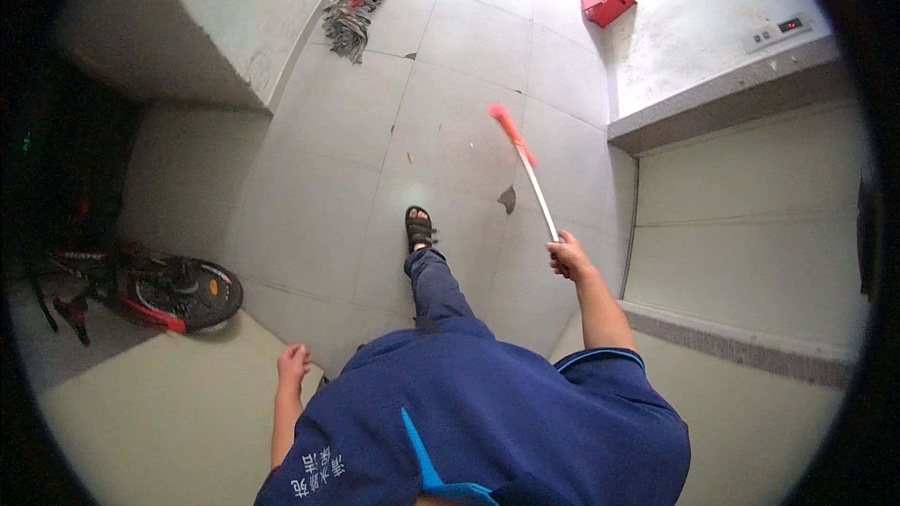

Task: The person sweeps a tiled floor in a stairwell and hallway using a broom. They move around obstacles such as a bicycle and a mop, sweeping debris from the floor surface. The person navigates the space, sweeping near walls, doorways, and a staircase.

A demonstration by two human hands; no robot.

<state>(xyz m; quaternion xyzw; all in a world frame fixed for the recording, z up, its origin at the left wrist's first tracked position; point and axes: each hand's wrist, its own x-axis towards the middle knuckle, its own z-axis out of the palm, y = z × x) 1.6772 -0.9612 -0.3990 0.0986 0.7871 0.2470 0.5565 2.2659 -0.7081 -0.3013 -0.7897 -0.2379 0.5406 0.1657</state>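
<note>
My right hand point(568, 258) is wrapped round the dark end of a pale handle. That handle belongs to a broom point(536, 189) reaching forward over the tiled floor, with an orange-red head point(512, 134) at its far end, slightly blurred. My left hand point(293, 365) hangs low at my left side, its fingers curled in and nothing visible in them. Beneath the broom and ahead of my sandalled foot point(419, 227), small bits lie scattered on the tiles, among them a thin orange-brown piece point(410, 157).
A mop point(349, 26) with grey strands leans by the left wall point(239, 9). Far right stands a red dustpan-like box point(609, 2) against the wall. A child-size bicycle point(187, 295) is at the left. A ledge point(731, 94) juts out on the right. Dark patches point(507, 200) mark some tiles.
</note>
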